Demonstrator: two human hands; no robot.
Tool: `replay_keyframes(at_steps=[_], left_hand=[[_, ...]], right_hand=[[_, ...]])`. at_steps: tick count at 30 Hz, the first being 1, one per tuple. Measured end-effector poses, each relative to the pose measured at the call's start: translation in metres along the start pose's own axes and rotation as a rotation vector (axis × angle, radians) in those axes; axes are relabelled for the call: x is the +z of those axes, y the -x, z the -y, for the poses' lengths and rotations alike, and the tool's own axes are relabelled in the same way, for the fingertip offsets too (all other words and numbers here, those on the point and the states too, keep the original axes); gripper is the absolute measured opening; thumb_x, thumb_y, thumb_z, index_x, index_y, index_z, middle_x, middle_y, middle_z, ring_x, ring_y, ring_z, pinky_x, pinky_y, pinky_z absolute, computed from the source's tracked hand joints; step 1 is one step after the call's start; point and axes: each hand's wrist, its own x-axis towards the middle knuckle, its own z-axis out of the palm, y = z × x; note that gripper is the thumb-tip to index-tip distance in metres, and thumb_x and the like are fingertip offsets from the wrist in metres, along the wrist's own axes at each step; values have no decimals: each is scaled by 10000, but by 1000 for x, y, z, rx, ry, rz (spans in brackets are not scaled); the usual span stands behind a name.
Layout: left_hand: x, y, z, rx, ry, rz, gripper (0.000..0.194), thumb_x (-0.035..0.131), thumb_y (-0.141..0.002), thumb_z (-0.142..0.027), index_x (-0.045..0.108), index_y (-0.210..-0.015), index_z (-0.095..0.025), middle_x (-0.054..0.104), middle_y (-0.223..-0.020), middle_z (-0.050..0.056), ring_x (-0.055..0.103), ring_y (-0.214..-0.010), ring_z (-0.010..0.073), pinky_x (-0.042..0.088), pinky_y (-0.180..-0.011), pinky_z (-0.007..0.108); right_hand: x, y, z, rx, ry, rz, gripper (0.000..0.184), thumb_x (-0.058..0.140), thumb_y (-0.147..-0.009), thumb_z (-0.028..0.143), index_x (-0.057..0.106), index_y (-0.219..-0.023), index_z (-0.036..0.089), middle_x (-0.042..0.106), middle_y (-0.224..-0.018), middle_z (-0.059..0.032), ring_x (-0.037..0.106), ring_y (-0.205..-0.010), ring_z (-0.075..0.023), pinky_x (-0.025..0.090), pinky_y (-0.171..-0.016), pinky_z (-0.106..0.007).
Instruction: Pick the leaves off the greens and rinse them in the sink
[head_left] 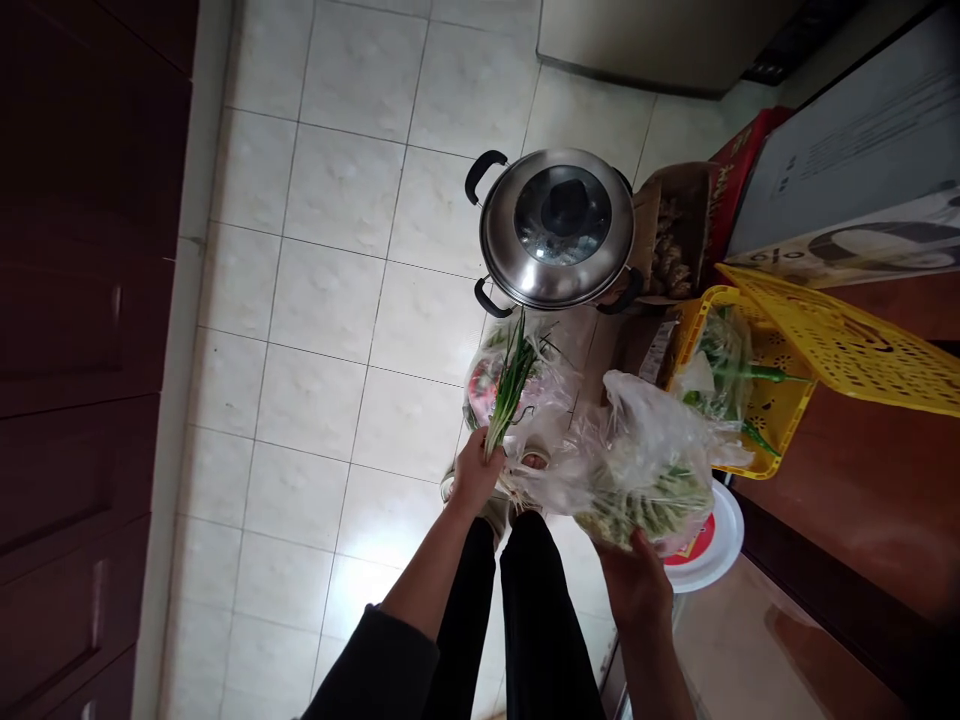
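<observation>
My left hand [476, 470] is closed round a bunch of green onions [512, 385], gripping it low near the pale roots, leaves pointing away from me. In my right hand [637, 580] rests a clear plastic bag of green vegetables [652, 490], perhaps green beans, with my fingers curled at its lower edge. The bag's loose plastic stretches left toward the onion roots. Beneath the onions, another plastic bag [484, 390] with red print lies on the floor; its contents are hard to make out.
A lidded steel pot [506, 235] with black handles stands ahead. To the right are a box of ginger-like roots [671, 265], an opened yellow basket [799, 425] with green peppers, a white round lid or plate [727, 550] and a large carton [847, 160]. Dark cabinets [82, 300] line the left.
</observation>
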Motion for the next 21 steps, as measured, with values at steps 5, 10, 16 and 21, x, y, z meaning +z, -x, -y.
replay_keyframes(at_steps=[5,10,16,21], left_hand=[[-8,3,-14,11,163,-76,218,514,-759,-306,499,-956,-213,632,-760,-10,617,-716,134,456,-600,212],[6,3,-28,15,454,-79,272,572,-743,-365,482,-937,-198,626,-717,1,629,-702,143,469,-599,233],[-5,11,-55,-138,928,-176,254,623,-702,-366,527,-860,-191,584,-706,-27,558,-559,80,459,-554,229],[-36,6,-62,-49,867,-76,233,635,-706,-323,526,-867,-195,550,-696,-37,531,-531,67,435,-510,205]], right_hand=[[3,7,23,-61,-61,-39,482,519,-757,403,452,-1231,344,545,-1225,-8,521,-1091,-237,386,-914,-559],[-6,24,39,-156,-14,-109,482,544,-746,346,456,-1219,378,535,-1242,22,506,-1114,-226,407,-921,-525],[-9,24,43,-237,11,-283,457,544,-755,288,478,-1201,363,504,-1275,39,523,-1082,-180,436,-915,-438],[-35,27,41,-144,-14,-295,453,563,-743,332,507,-1192,316,568,-1197,10,567,-1010,-199,448,-901,-447]])
